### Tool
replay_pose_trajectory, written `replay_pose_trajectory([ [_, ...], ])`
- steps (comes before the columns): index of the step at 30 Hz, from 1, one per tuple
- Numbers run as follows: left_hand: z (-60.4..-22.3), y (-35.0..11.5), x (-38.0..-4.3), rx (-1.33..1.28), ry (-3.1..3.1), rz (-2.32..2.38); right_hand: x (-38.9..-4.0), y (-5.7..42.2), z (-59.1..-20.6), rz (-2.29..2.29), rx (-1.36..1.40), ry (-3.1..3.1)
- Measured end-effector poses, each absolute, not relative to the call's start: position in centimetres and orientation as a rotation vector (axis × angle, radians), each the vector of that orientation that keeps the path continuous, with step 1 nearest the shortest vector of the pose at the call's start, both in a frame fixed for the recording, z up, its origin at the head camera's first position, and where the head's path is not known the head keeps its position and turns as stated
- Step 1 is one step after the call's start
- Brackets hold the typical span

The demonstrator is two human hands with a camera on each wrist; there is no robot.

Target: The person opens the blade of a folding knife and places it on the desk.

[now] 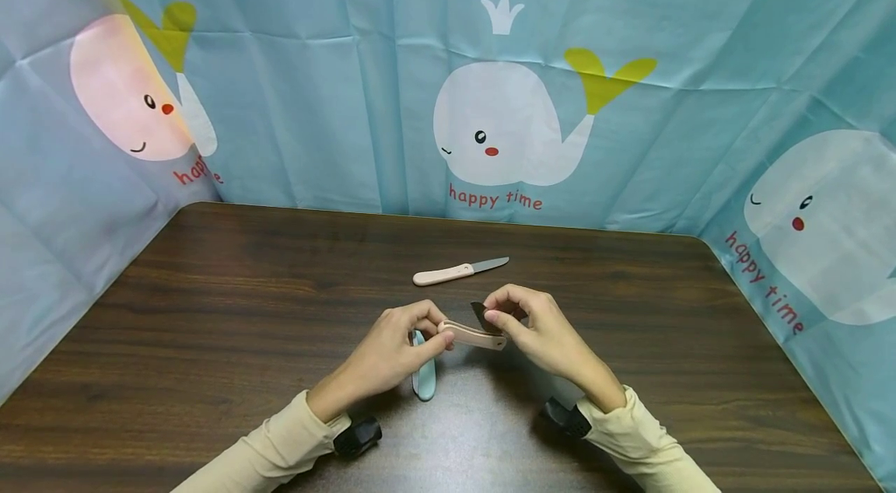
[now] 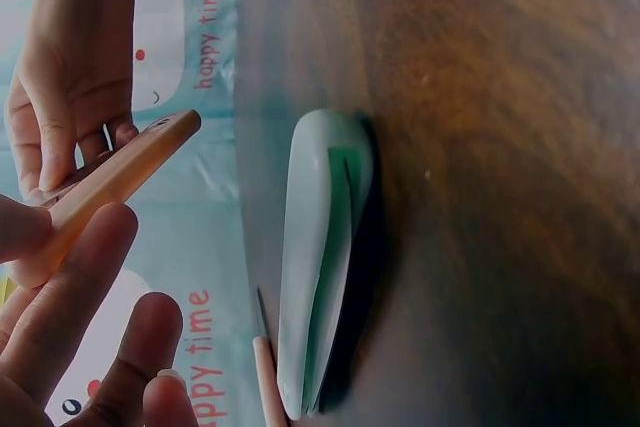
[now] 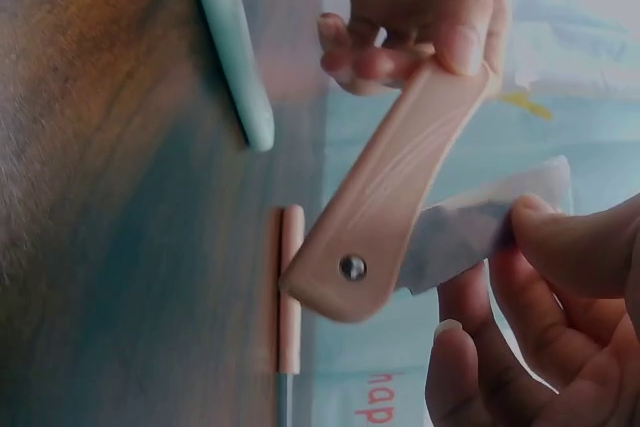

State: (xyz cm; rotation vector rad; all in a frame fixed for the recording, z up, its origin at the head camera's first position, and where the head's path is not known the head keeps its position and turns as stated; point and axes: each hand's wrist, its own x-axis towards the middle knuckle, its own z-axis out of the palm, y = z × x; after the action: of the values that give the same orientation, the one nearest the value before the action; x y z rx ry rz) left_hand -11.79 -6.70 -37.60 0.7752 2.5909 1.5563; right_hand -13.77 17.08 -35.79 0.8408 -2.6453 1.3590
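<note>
A folding knife with a pink handle (image 3: 395, 182) is held in the air between both hands, its blade (image 3: 465, 227) swung partly out from the handle. My left hand (image 1: 395, 345) pinches the end of the handle away from the pivot screw (image 3: 352, 267). Thumb and fingers of my right hand (image 1: 546, 326) pinch the metal blade near its tip. Below and beside the left hand, a mint-green folding knife (image 2: 315, 257) lies on the table, its blade folded into the handle. Farther back rests a second pink folding knife (image 1: 444, 274), blade extended to the right.
The dark wood-grain table (image 1: 280, 267) reaches back to a light blue curtain (image 1: 301, 112) printed with whales, which hangs behind it and along both sides. Black wrist cameras sit at the cream sleeves (image 1: 280, 446).
</note>
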Motion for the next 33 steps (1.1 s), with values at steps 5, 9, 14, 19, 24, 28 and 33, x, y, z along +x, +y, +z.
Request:
replay_pose_trajectory([
  [5, -37.43, -6.92, -11.86, 0.734, 2.602, 1.547, -13.93, 17.46, -35.66, 1.411, 0.765, -2.673],
  [9, -37.47, -6.97, -11.91, 0.718, 2.603, 1.551, -13.96, 17.49, -35.48, 1.436, 0.766, -2.683],
  [14, -37.47, -6.98, -11.90, 0.718, 2.590, 1.553, -14.01, 17.42, -35.51, 1.481, 0.796, -2.664],
  [19, -37.47, -6.94, -11.90, 0.739, 2.592, 1.521, -13.90, 17.34, -35.55, 1.479, 0.807, -2.676],
  [24, -37.53, -6.83, -11.92, 0.783, 2.597, 1.496, -13.74, 17.28, -35.43, 1.474, 0.845, -2.666],
  [28, -37.55, -6.79, -11.93, 0.822, 2.597, 1.502, -13.67, 17.22, -35.45, 1.458, 0.844, -2.661],
  [33, -37.52, -6.82, -11.95, 0.821, 2.594, 1.512, -13.74, 17.15, -35.65, 1.456, 0.825, -2.665],
])
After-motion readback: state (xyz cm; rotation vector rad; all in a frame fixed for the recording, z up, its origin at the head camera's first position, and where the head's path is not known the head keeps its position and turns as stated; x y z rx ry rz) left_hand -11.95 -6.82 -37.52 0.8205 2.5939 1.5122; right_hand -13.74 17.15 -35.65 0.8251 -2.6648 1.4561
